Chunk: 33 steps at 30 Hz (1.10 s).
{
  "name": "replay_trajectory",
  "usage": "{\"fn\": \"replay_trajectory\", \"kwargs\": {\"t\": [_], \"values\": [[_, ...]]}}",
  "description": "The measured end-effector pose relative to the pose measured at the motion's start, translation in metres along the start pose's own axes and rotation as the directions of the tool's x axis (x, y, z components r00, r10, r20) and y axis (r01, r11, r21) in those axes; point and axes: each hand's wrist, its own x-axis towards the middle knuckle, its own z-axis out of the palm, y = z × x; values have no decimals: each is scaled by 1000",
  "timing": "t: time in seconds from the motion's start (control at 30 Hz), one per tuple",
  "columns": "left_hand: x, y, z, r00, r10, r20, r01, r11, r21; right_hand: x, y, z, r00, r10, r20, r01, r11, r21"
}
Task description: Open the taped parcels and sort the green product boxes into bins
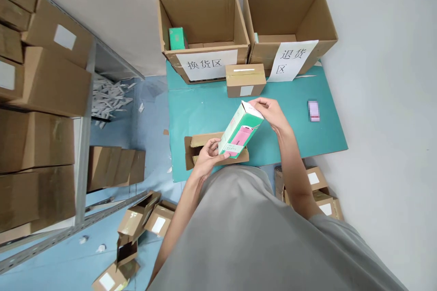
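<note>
A green and white product box (239, 132) with a pink flask-like item printed on it is held tilted above the table. My left hand (207, 158) is closed round its lower end. At the upper end my right hand (271, 112) pinches the white end flap between thumb and fingers; whether that flap is loose cannot be made out. Below the product box, near the table's front edge, lies an opened brown carton (189, 157) with its flaps spread, partly hidden by my left hand and the box.
Two large labelled cartons, the left one (201, 22) with a green box (176, 38) inside and the right one (293, 13), stand at the back of the teal table (283, 145). A small closed carton (245, 80) sits before them. A phone-like item (313, 111) lies right. Shelved cartons (51, 82) stand left.
</note>
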Motion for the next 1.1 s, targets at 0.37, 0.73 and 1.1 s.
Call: {"fn": "replay_trajectory", "kwargs": {"t": [0.37, 0.73, 1.1], "values": [[10, -4, 37, 998, 24, 49, -28, 996, 79, -41, -15, -50, 987, -90, -133, 89, 996, -14], [35, -11, 85, 999, 39, 36, -43, 992, 118, -45, 11, -108, 988, -48, -149, 43, 998, -36], [66, -36, 165, 980, -198, -33, 186, 957, -221, -11, 63, -161, 984, -49, -171, 58, 997, 49]]}}
